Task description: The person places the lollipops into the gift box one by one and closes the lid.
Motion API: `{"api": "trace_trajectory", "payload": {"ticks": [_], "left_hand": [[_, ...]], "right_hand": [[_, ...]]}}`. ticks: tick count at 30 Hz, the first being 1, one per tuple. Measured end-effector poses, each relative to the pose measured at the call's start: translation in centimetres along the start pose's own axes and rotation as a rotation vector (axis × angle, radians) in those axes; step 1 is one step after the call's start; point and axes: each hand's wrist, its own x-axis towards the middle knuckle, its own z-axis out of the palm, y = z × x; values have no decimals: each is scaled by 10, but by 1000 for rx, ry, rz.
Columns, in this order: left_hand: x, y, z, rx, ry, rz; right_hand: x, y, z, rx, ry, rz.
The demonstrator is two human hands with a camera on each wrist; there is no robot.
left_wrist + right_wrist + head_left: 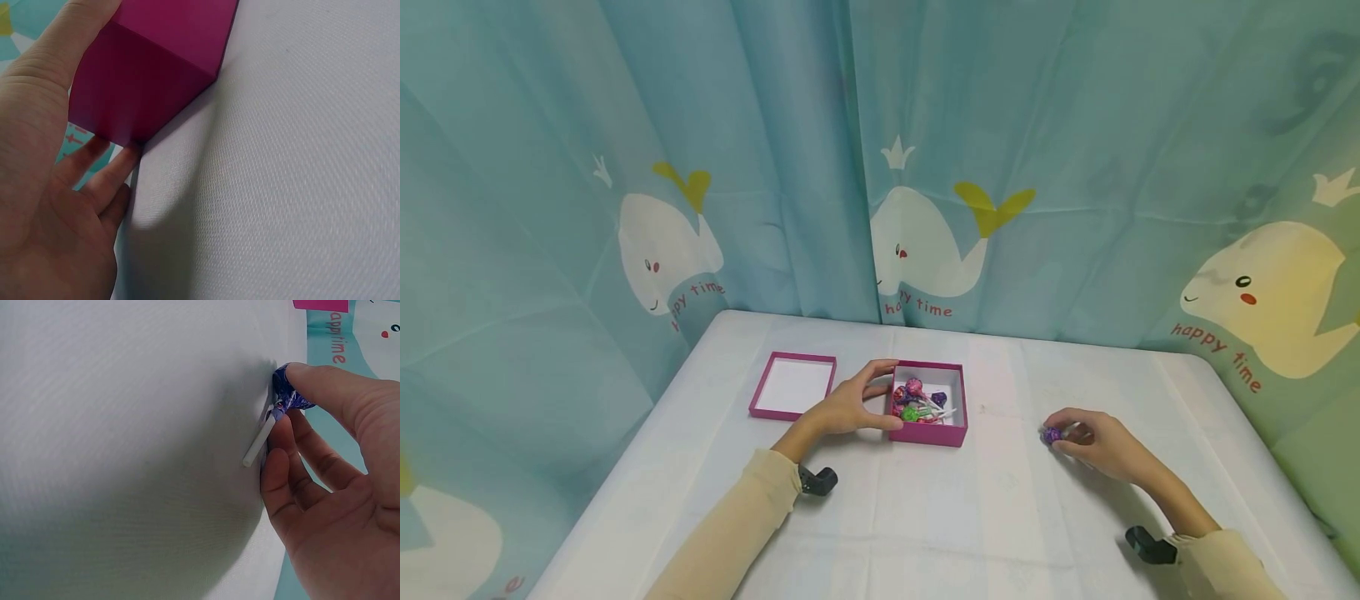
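A magenta box (928, 433) with a white inside stands on the table, its top uncovered. Several wrapped lollipops (913, 413) in pink, green, red and purple lie in it. My left hand (844, 407) grips the box by its left side, thumb at the front corner and fingers at the back. In the left wrist view the box's wall (137, 81) fills the space beyond the thumb. Well to the right, my right hand (1101, 443) pinches a purple lollipop (1051, 435) low at the table. Its wrapper (283, 387) is under the thumb, and the white stick (257, 444) points away from the palm.
A magenta-rimmed lid (790, 387), white inside up, lies left of the box, close to the left hand. White cloth covers the table (940, 517). A blue-green curtain (820, 167) with whale prints hangs behind its far edge.
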Motion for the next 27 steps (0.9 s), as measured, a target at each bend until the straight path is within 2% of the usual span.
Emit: {"api": "trace_trajectory", "payload": {"ticks": [27], "left_hand": [[0, 0, 2, -9, 11, -13]], "right_hand": [[2, 0, 1, -57, 6, -13]]}}
